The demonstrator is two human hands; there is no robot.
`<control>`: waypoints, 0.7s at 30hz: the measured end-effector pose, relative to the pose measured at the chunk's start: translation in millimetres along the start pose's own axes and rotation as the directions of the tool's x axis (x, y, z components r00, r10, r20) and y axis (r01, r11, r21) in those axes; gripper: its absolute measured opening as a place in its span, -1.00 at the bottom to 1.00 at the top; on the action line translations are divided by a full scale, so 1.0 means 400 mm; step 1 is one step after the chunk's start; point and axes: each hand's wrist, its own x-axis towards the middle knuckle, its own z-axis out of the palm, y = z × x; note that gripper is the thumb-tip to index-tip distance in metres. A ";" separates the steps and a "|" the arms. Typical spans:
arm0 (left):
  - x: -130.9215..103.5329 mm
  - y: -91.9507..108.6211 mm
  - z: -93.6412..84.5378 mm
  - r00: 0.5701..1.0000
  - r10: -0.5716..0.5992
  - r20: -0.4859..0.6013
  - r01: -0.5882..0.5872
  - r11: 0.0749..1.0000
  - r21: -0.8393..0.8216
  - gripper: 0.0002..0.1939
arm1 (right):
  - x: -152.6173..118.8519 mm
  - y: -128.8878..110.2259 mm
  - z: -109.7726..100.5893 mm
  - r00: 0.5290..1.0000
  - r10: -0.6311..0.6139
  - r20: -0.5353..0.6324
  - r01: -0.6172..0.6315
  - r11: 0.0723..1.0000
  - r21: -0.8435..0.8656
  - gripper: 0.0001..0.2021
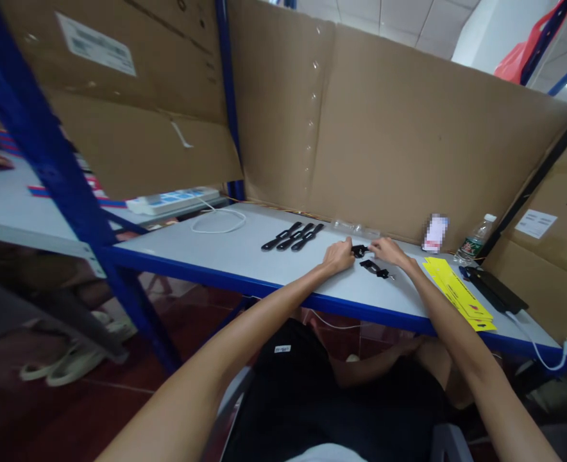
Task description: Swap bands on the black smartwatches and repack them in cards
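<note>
Over the tabletop, my left hand (340,256) is closed on the left end of a small black part (359,251). The fingers of my right hand (388,250) pinch the right end of the same part; the fingers cover much of it, and its exact kind does not show. Just in front of my hands lies another black piece (376,269), with a metallic bit at its right end. To the left, three long black pieces rest side by side at a slant: a left one (281,237), a middle one (295,237) and a right one (307,237). Each has a rounded near end.
Yellow printed cards (459,294) lie to the right, beside a black flat case (498,290) with a white cable. A phone (435,232) and a water bottle (476,240) stand behind. Clear plastic pieces (355,229) lie along the cardboard wall (384,128). A white cable (219,220) curls at left.
</note>
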 end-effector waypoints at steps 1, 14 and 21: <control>0.000 0.000 0.000 1.000 0.001 0.002 -0.001 1.000 0.001 -0.64 | 0.016 -0.019 0.002 0.998 -0.040 0.054 0.040 0.999 -0.003 -0.78; 0.010 -0.005 -0.003 0.999 -0.043 -0.001 0.043 0.998 -0.044 -0.65 | 0.018 -0.063 0.078 0.992 -0.004 -0.124 0.029 0.979 0.201 -0.80; 0.010 -0.003 -0.001 0.999 -0.037 0.003 0.037 0.999 -0.020 -0.64 | 0.027 -0.092 0.109 0.966 0.165 -0.197 -0.111 0.960 0.258 -0.80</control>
